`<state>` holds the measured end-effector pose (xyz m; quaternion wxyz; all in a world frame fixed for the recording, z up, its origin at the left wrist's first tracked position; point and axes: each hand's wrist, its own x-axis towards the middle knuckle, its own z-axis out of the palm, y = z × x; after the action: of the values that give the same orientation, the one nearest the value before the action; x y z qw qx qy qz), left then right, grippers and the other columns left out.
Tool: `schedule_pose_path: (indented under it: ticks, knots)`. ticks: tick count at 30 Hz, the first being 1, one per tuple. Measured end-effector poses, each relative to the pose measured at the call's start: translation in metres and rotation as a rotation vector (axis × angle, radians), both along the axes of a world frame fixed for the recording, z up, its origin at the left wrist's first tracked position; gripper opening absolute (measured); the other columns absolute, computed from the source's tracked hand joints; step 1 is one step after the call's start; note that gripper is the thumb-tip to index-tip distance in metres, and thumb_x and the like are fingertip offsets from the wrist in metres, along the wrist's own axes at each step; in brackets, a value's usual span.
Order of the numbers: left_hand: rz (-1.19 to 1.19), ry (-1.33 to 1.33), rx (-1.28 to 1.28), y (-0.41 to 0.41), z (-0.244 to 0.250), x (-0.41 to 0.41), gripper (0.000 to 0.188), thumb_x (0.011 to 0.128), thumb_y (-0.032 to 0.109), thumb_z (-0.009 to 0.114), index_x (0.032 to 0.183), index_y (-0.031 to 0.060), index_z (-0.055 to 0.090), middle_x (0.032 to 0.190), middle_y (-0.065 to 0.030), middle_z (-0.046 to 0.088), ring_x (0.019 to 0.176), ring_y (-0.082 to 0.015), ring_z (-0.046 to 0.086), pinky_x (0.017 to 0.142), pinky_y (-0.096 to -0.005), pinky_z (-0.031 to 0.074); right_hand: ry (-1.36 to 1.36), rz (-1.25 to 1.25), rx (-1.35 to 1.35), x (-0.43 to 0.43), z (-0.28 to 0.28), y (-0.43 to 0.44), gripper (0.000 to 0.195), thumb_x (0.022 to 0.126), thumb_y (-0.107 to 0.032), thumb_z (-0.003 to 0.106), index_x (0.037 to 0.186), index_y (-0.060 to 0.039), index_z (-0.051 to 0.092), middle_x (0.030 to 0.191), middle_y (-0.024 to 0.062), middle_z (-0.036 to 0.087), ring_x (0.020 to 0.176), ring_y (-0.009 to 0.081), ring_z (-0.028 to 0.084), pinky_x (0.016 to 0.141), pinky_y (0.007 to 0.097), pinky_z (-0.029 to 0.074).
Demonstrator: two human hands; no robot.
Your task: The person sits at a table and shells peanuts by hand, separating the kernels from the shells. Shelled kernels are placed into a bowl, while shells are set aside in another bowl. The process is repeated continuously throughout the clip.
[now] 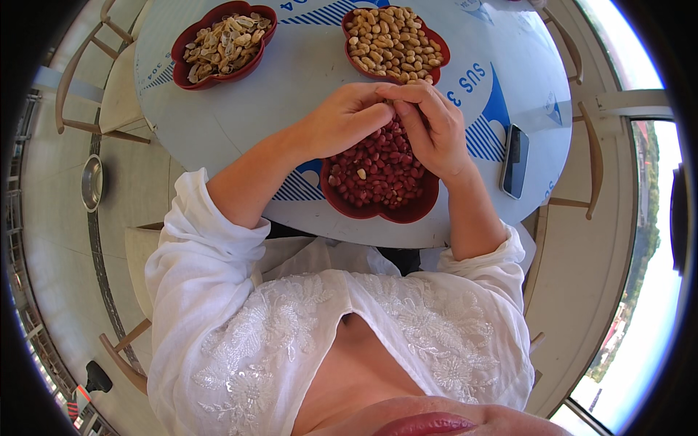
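My left hand (349, 117) and my right hand (436, 125) meet fingertip to fingertip above the near side of the table. Between their pinched fingers is a small peanut (388, 102), mostly hidden by the thumbs and forefingers. Just below them sits a red flower-shaped bowl (406, 215) of shelled, red-skinned peanut kernels (381, 163), one pale kernel (361, 174) among them. Beyond the hands, a second red bowl (444, 49) is heaped with unshelled peanuts (390, 41). At the far left, a third red bowl (188, 82) contains broken peanut shells (226, 46).
A smartphone (515, 162) lies on the right of the round table (229, 117), whose covering is printed with blue marks. Wooden-framed chairs (82, 71) stand around it. On the floor at left is a metal bowl (92, 183). Windows (649, 218) line the right side.
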<state>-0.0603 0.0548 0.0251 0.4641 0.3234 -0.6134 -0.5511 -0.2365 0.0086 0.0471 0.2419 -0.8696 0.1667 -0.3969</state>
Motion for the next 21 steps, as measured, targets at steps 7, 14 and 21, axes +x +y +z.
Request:
schedule_pose_path:
  ticks: [7, 14, 21]
  knots:
    - [0.049, -0.039, -0.188, -0.001, -0.008, -0.001, 0.020, 0.091, 0.012, 0.046, 0.102, 0.0005, 0.059, 0.081, -0.0004, 0.057, 0.074, -0.0077, 0.049, 0.069, -0.0253, 0.043, -0.038, 0.084, 0.258, 0.001, 0.003, 0.003, 0.014, 0.092, 0.002, 0.050, 0.103, -0.0010, 0.059, 0.092, 0.0107, 0.066, 0.084, 0.0260, 0.064, 0.076, 0.0302, 0.050]
    - [0.006, -0.045, -0.118, -0.001, -0.003, 0.001, 0.020, 0.091, 0.012, 0.045, 0.100, -0.0013, 0.058, 0.092, -0.0012, 0.058, 0.087, -0.0077, 0.051, 0.080, -0.0238, 0.043, 0.074, 0.037, 0.234, 0.001, 0.005, 0.008, 0.017, 0.094, 0.002, 0.046, 0.107, -0.0009, 0.055, 0.100, 0.0121, 0.064, 0.091, 0.0280, 0.063, 0.080, 0.0318, 0.049]
    - [0.061, -0.042, -0.152, 0.001, -0.004, -0.003, 0.023, 0.090, 0.016, 0.046, 0.102, -0.0001, 0.059, 0.076, 0.0006, 0.055, 0.070, -0.0077, 0.047, 0.067, -0.0264, 0.042, 0.091, 0.189, 0.275, -0.008, 0.009, -0.005, 0.019, 0.094, 0.000, 0.047, 0.111, -0.0001, 0.054, 0.103, 0.0131, 0.064, 0.095, 0.0303, 0.063, 0.083, 0.0332, 0.049]
